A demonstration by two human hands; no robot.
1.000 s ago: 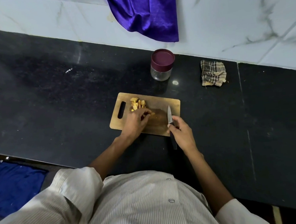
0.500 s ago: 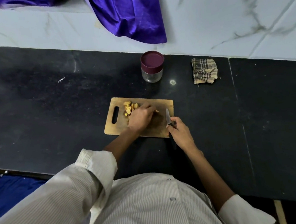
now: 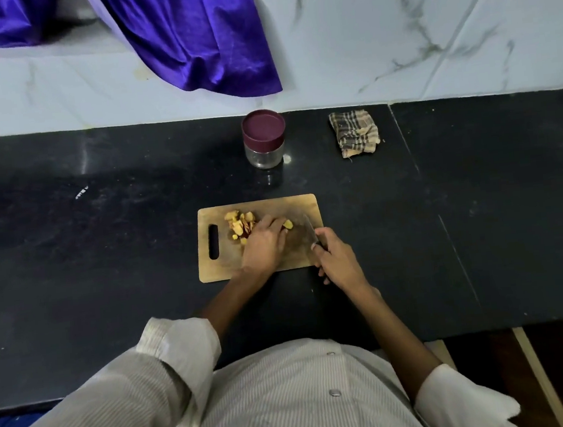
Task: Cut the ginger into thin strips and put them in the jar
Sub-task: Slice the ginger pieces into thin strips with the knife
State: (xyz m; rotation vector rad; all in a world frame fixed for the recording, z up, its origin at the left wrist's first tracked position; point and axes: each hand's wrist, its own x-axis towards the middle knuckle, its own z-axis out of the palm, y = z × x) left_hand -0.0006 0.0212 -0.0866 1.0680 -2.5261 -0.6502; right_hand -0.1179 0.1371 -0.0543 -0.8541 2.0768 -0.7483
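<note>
A wooden cutting board lies on the black counter. Cut ginger pieces are heaped at its upper left, near the handle slot. My left hand lies on the board and holds a small ginger piece down with its fingertips. My right hand grips a knife at the board's right edge, the blade slanting up and left toward the ginger. A glass jar with a maroon lid, closed, stands behind the board.
A folded checked cloth lies to the right of the jar. A purple satin cloth hangs down the white marble wall behind. The counter's front edge runs just before my body.
My left hand has shifted on the board and now pins a ginger piece further right. The knife blade has tilted in toward it. The camera view has swung to the left.
</note>
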